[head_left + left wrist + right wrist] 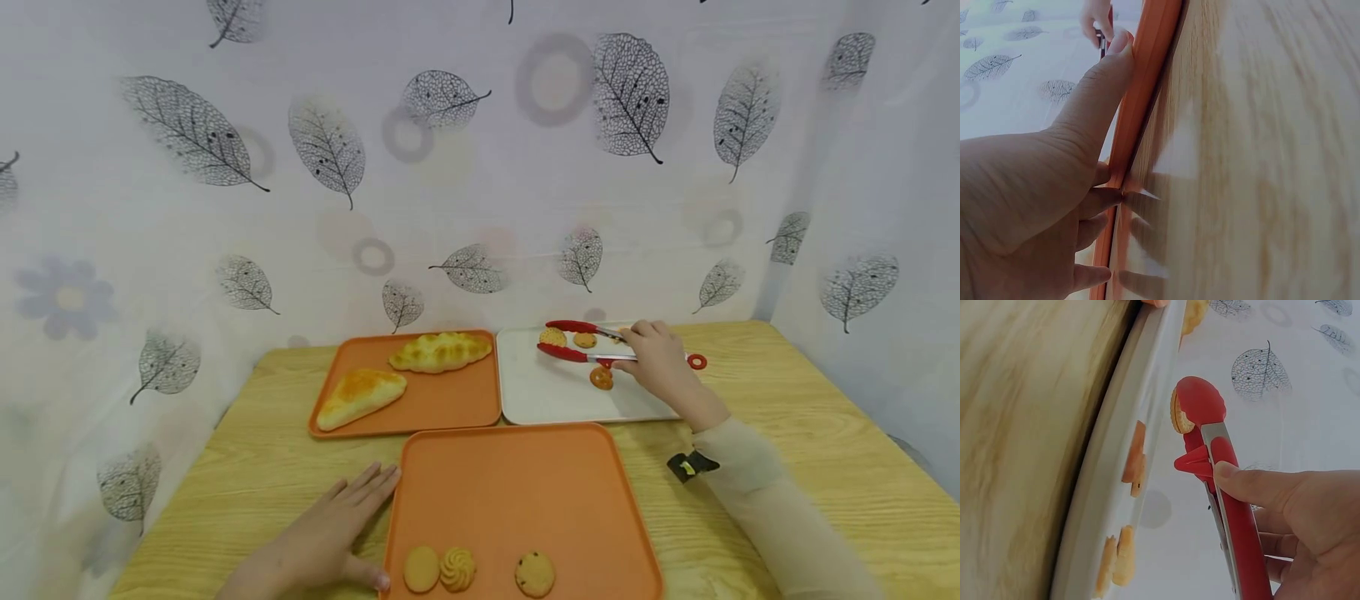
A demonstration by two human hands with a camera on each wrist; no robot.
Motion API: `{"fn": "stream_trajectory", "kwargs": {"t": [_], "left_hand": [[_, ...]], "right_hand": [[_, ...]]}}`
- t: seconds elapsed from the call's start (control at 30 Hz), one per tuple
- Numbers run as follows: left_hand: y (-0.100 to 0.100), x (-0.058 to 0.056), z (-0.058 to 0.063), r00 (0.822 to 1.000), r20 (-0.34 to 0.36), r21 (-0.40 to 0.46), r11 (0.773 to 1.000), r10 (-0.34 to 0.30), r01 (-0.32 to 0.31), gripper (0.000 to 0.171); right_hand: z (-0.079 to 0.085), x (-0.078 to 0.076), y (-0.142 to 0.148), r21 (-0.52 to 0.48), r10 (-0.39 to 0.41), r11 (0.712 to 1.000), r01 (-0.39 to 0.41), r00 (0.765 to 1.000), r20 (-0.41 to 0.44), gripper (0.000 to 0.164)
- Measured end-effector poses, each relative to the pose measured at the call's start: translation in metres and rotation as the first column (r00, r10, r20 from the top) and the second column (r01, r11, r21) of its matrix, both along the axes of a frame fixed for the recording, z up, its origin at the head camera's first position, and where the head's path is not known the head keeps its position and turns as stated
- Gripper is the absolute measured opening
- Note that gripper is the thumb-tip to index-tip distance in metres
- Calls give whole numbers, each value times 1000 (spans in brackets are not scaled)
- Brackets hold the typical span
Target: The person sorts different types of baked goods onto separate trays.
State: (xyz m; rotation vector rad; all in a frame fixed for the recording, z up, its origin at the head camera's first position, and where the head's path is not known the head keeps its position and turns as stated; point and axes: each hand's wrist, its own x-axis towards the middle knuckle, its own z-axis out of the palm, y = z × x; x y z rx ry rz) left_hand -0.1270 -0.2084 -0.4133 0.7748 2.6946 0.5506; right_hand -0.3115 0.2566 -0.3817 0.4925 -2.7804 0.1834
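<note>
My right hand (pixel 660 360) grips red-tipped metal tongs (pixel 1235 519) over the white tray (pixel 540 402). Between the red tong heads sits a round sandwich cookie (pixel 1180 412), lifted off the tray in the right wrist view. Other small baked pieces lie on that tray, among them a cookie (pixel 585 340) and a glossy brown pretzel-like piece (pixel 602 377). My left hand (pixel 322 533) rests with spread fingers at the left edge of the near orange tray (pixel 517 483); its thumb touches the rim in the left wrist view. That tray bears an oval cookie (pixel 422 569), a swirl cookie (pixel 457 569) and a dotted cookie (pixel 535 574).
Behind and to the left, another orange tray (pixel 442 404) carries a triangular pastry (pixel 360 398) and a long braided bread (pixel 441 352). All three trays stand close together on a wooden table (pixel 247 442). A leaf-printed curtain (pixel 480 167) hangs behind the table.
</note>
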Motion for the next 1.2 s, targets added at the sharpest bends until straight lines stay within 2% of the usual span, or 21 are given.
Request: {"fn": "stream_trajectory", "kwargs": {"t": [0.23, 0.53, 0.93, 1.2], "left_hand": [[0, 0, -1, 1000, 0, -15, 1000, 0, 0, 114], [-1, 0, 1, 1000, 2, -11, 1000, -8, 8, 114], [-2, 1, 1, 1000, 14, -9, 1000, 0, 0, 114], [-3, 1, 1, 1000, 4, -13, 1000, -4, 4, 115]], "right_hand": [[-7, -12, -6, 35, -36, 999, 34, 997, 65, 49], [-6, -19, -10, 9, -56, 998, 56, 992, 112, 51], [-5, -20, -12, 14, -82, 997, 81, 986, 147, 52], [-6, -15, -10, -1, -77, 997, 78, 988, 135, 49]]}}
